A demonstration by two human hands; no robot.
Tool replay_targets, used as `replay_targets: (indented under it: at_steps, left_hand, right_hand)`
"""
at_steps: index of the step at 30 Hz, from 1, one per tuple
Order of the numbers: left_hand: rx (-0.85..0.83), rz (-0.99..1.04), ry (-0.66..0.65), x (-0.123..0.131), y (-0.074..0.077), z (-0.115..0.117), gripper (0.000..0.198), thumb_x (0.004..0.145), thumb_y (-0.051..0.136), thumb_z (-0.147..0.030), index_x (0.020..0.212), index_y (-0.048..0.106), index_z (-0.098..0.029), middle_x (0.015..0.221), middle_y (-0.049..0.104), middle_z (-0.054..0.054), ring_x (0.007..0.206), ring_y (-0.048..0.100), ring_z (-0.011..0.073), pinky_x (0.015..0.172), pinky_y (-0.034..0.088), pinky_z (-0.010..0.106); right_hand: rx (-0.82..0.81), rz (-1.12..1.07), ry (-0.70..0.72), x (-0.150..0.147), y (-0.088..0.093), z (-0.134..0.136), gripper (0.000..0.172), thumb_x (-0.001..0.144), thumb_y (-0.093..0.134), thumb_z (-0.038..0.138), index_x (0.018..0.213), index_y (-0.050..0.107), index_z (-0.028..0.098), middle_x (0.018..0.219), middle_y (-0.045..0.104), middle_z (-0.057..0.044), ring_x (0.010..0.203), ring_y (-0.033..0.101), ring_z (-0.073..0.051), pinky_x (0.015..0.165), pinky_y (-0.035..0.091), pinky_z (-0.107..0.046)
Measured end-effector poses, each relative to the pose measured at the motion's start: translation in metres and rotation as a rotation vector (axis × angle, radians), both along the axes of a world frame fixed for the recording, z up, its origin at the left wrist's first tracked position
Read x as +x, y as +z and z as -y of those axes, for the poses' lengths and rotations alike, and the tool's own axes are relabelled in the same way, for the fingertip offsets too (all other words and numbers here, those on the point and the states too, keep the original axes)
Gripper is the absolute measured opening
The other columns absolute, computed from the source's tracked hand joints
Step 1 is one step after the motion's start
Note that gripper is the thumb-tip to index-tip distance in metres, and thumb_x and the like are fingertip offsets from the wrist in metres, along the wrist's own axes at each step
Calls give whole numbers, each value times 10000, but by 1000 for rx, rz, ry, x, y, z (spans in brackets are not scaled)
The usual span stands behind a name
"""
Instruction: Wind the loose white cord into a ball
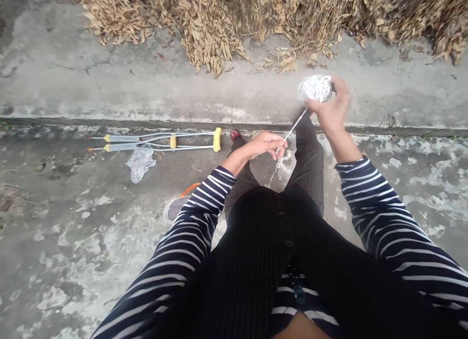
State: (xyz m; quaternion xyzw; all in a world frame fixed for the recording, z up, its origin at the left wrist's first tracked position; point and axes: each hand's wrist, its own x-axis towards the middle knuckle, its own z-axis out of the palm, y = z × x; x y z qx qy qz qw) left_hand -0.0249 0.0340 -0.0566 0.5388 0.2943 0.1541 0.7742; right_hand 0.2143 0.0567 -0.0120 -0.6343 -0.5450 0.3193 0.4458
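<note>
A ball of white string (315, 88) is being held up, right of centre in the upper part of the frame, by the right hand (331, 109). The fingers are being curled round its far side and the thumb pressed on the near side, so the hand is clamped on the ball. From it a strand (292, 130) is being drawn taut, down and to the left, to the left hand (265, 145) near the middle of the frame. There it is being pinched between the thumb and the bunched fingertips, with the other fingers folded in together. Below that hand the strand is being let hang loose between the legs, where it is too blurred to follow.

Both arms are being shown in striped sleeves (380, 217), stretched out over dark trousers (309, 158). A red shoe (236, 134) is being seen just beyond the left hand. A pair of crutches (157, 141) is lying flat on the concrete ground (73, 241) at centre left, with a crumpled plastic bag (141, 163) just beneath them. A sandal (175, 207) is partly hidden by the left elbow. Dry leaves (219, 22) are being shown heaped along the top edge.
</note>
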Motion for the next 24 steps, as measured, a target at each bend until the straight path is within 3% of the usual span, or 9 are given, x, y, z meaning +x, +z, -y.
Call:
replay_targets:
  at_steps: [1,3,6,9,12,16,20,24]
  left_hand:
    - [10,0,2,0,3,0,380,884,769,-466,899,672,-98,700,705,59,633,679,128,608,556,251]
    - [32,6,2,-3,6,-1,368,882,770,-455,883,677,-99,705,707,61,629,679,125,592,552,243]
    - [67,5,-13,-12,10,-7,340,876,776,-424,843,696,-95,726,719,74,638,685,123,576,541,226]
    - [104,-13,10,-20,13,-15,298,888,762,-375,809,713,-92,741,732,84,638,682,110,580,530,211]
    - [133,-41,44,-21,14,-22,273,894,751,-342,802,724,-86,739,734,86,645,680,107,589,525,211]
    - [133,-55,50,-12,8,-24,297,881,764,-360,780,718,-85,735,729,83,653,674,111,612,527,227]
    - [131,-43,11,-2,-4,-20,321,861,771,-403,805,740,-89,787,742,84,695,673,113,668,538,246]
    - [137,-37,19,3,-28,-14,294,762,837,-347,921,780,-106,927,770,79,812,688,134,739,539,258]
  right_hand:
    - [39,132,-25,2,-3,0,692,756,817,331,1344,462,248,1487,504,-76,1404,363,-299,1313,312,-491]
    - [102,371,-27,7,-10,3,652,759,816,340,1327,529,200,1464,515,-131,1375,418,-329,1282,346,-506]
    - [57,657,194,13,-22,15,670,815,756,396,1401,549,149,1504,481,-172,1431,416,-400,1206,416,-575]
    - [-75,739,364,18,-32,29,714,738,805,293,1407,597,150,1498,527,-153,1429,456,-420,1166,461,-601]
    - [-286,540,546,21,-35,43,695,613,844,177,1291,699,124,1374,652,-127,1253,617,-370,1118,524,-529]
    - [-544,66,721,23,-29,58,643,579,852,254,1206,755,148,1192,744,-81,1104,690,-313,941,601,-410]
    - [-633,-395,687,25,-25,65,625,489,879,238,1104,776,205,1076,771,-43,959,722,-232,828,616,-307]
    - [-571,-647,554,26,-28,67,566,422,835,195,981,744,179,953,763,-41,828,715,-183,745,593,-254]
